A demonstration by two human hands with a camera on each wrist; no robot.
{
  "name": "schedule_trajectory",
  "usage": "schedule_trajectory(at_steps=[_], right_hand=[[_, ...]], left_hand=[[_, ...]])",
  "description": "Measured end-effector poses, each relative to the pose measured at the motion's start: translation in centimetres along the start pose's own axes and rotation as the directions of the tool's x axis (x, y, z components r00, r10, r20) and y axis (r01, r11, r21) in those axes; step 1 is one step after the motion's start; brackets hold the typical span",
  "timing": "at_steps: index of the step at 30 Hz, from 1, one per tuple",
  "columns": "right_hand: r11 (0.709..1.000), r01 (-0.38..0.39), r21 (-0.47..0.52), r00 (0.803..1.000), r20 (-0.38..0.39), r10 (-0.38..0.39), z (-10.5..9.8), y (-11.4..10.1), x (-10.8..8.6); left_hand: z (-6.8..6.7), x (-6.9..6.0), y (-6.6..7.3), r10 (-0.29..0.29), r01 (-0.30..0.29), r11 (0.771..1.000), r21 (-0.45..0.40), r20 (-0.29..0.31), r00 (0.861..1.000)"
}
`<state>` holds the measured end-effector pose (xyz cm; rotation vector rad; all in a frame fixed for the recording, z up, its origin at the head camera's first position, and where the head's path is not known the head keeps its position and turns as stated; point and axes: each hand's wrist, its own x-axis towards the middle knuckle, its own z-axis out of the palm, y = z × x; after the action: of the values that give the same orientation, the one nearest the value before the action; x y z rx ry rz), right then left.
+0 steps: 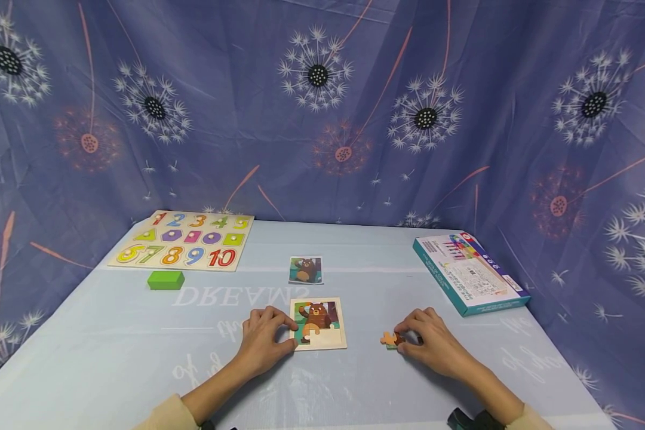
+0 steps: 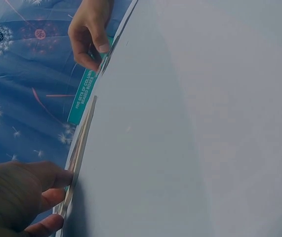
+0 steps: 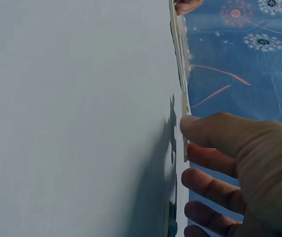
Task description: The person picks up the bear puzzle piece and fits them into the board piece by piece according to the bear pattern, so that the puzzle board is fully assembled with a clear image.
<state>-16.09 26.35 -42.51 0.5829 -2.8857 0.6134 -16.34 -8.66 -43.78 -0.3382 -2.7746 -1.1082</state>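
Note:
A square wooden bear puzzle board (image 1: 340,341) lies mid-table, its lower right part bare wood. My left hand (image 1: 262,339) grips the board's left edge, thumb near the lower corner and fingers higher up; the left wrist view shows the fingertips (image 2: 64,177) against that edge. To the right, my right hand (image 1: 432,341) pinches a jigsaw piece (image 1: 390,340) in orange, green and brown. Seen edge-on in the right wrist view, the jigsaw piece (image 3: 184,140) is held off the table between thumb and finger. Behind the board lies a bear picture card (image 1: 305,270).
A wooden number and shape board (image 1: 180,243) lies at the back left, with a green block (image 1: 165,280) in front of it. On the right is a flat teal-edged box (image 1: 470,273). A dandelion-patterned curtain (image 1: 236,119) hangs behind the table.

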Motion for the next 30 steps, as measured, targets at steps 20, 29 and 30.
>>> schedule_trajectory(at_steps=[20, 29, 30], right_hand=[[0.997, 0.063, 0.049, 0.998, -0.027, -0.062, 2.0, -4.8, 3.4], [0.994, 0.112, 0.011, 0.993, -0.039, -0.112, 3.8, -7.3, 4.7], [0.993, 0.118, 0.010, 0.992, -0.037, -0.118, 3.9, -7.5, 4.9]], left_hand=[[0.0, 0.1, 0.2, 0.012, -0.012, 1.000, 0.028, 0.009, 1.000], [0.1, 0.1, 0.2, 0.019, -0.019, 0.999, 0.031, -0.002, 1.000], [0.1, 0.1, 0.2, 0.019, -0.019, 0.999, 0.031, -0.002, 1.000]])
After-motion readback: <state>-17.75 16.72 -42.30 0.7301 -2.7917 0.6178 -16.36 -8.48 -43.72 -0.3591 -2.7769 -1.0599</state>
